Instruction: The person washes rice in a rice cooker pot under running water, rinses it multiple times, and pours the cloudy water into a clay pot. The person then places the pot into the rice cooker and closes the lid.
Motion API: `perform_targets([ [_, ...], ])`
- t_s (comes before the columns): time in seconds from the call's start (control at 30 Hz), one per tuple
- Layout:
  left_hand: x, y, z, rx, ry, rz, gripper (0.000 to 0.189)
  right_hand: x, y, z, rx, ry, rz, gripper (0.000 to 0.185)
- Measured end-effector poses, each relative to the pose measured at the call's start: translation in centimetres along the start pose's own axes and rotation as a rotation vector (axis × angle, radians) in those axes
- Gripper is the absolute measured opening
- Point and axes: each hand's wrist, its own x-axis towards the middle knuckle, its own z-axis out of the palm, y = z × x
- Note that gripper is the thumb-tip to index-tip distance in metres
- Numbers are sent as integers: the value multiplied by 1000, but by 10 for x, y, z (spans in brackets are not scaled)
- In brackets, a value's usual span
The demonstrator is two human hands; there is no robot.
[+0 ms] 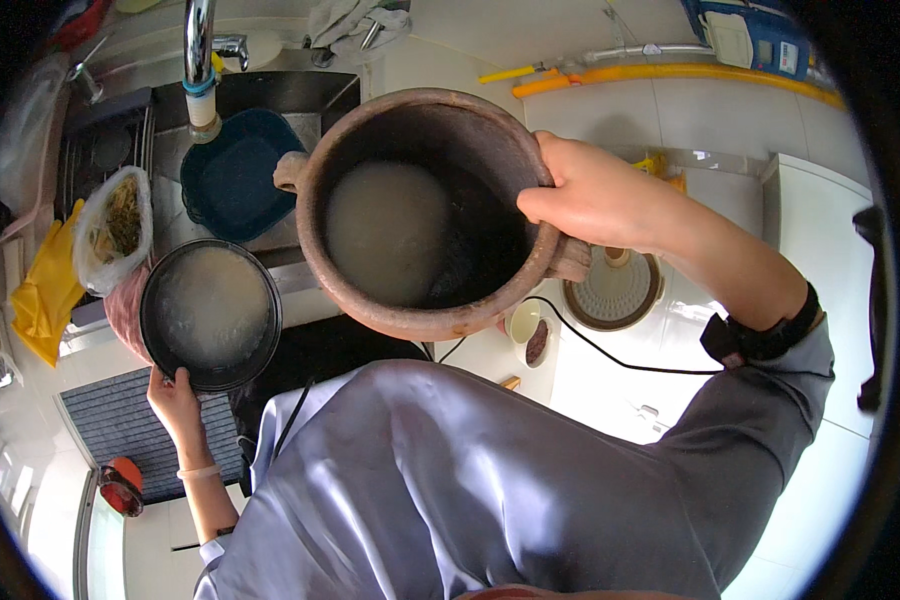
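My right hand (585, 191) grips the rim of a large clay pot (424, 324), near one of its side handles. Cloudy liquid lies inside, and the pot hangs above the sink's right edge. Lower left, my left hand (174, 394) holds a round dark pan (211, 315) by its near edge, with the thumb at the rim. Pale cloudy contents fill much of that pan. A dark blue basin (240, 176) sits in the steel sink (330, 120), behind the pan and left of the pot.
A chrome faucet (199, 67) stands over the sink. At the left are a plastic-lined bowl of plant scraps (116, 225), yellow rubber gloves (45, 289) and a pink cloth (127, 307). To the right lie a patterned round lid (613, 292), small bowls (523, 322) and a black cable (630, 366).
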Motion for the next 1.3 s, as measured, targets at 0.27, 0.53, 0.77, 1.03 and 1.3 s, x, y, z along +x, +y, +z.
perform_targets([
  [0.27,2,4,-4,238,-10,-54,23,9,-8,0,-23,97,-38,36],
  [0.53,-1,7,0,183,49,28,25,20,-10,-21,275,-61,166,33],
  [0.77,-2,9,0,189,46,4,27,20,-17,-27,248,-52,189,34],
  [1.03,-2,8,3,171,63,42,26,24,-16,-28,295,-89,185,31],
  [1.3,-2,9,1,198,55,65,24,24,-18,-30,253,-150,179,27],
])
